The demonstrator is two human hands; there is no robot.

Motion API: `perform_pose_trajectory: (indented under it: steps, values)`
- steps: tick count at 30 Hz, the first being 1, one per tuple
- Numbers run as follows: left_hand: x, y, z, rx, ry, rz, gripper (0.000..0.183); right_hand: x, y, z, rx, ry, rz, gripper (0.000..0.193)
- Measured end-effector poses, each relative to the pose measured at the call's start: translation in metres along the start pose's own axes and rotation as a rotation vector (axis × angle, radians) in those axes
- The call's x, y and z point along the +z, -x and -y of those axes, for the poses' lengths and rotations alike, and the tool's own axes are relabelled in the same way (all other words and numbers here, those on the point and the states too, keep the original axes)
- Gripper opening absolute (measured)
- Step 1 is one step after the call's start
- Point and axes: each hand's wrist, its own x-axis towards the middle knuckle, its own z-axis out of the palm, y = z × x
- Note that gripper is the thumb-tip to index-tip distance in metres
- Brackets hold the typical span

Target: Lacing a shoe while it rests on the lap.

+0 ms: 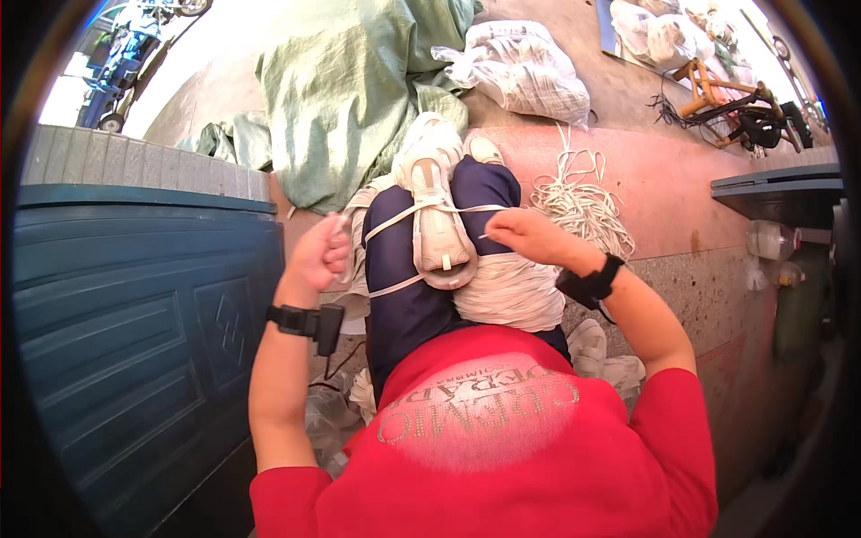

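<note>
A cream sneaker [444, 238] lies on my lap between my thighs, its heel toward me. A flat off-white shoelace [392, 224] runs out from it across both thighs. My left hand [323, 253] is closed in a fist left of the shoe, with a loop of pale lace at its fingers. On the other side my right hand [538, 240] pinches a thin white lace end, just above my right thigh. A thick bundle of off-white laces [511, 291] lies over that thigh. Another pale shoe [487, 151] shows beyond my knees.
A loose heap of laces [583, 202] lies on the floor at right. Beyond stand a green tarp [341, 90] and a full white sack [525, 72]. A blue panelled door [143, 332] borders the left; a wooden frame [717, 94] sits far right.
</note>
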Motion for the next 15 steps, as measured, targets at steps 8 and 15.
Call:
perform_pose_trajectory:
  steps: [8,15]
  values:
    - [0.080,-0.038,0.023,0.274,-0.714,-0.100,0.015,0.021,-0.055,-0.007,-0.138,0.480,-0.178,0.013]
    - [0.074,-0.036,0.047,0.528,-0.875,-0.134,0.018,0.038,-0.062,-0.011,-0.047,0.577,-0.314,0.016]
